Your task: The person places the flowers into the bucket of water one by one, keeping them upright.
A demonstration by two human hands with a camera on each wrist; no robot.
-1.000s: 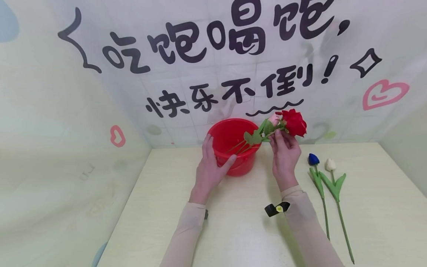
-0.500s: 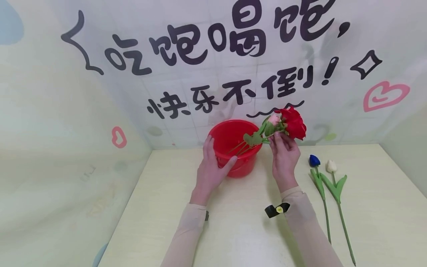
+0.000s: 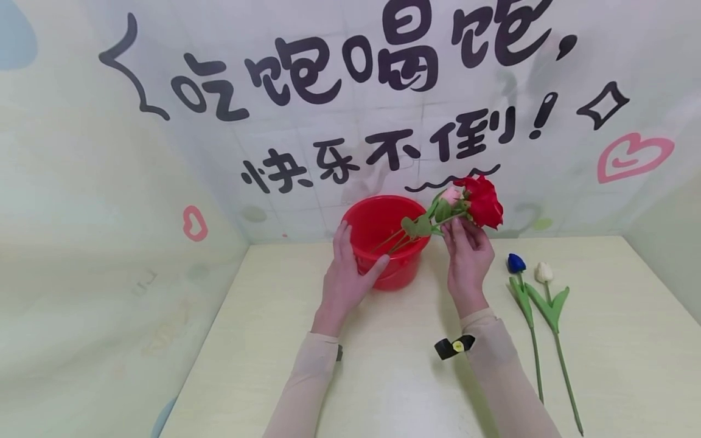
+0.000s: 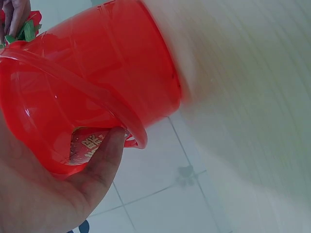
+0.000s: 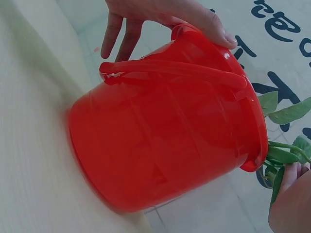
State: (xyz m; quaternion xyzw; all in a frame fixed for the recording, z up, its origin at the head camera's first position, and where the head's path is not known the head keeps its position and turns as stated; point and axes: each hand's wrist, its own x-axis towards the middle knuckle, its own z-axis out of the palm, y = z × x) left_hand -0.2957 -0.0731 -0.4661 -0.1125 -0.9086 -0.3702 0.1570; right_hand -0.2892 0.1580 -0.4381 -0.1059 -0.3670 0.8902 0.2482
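A red plastic bucket [image 3: 398,275] stands on the table with its mouth upward. My left hand [image 3: 346,286] holds its near-left side, thumb at the rim and fingers along the outer wall. My right hand [image 3: 470,261], just right of the bucket, pinches a stem below the head of a red rose [image 3: 484,202]. A pink rose [image 3: 451,194] leans beside it, and both stems slant down into the bucket over its right rim. Whether my fingers also hold the pink rose's stem is hidden. In the right wrist view, the bucket's handle [image 5: 184,70] hangs against its outside.
To the right on the table [image 3: 394,377] lie a blue tulip [image 3: 516,263] and a white tulip [image 3: 544,272], stems toward the front edge. Behind the bucket rises a wall covering [image 3: 306,213] with large black writing. A black strap [image 3: 456,345] sticks out at my right wrist.
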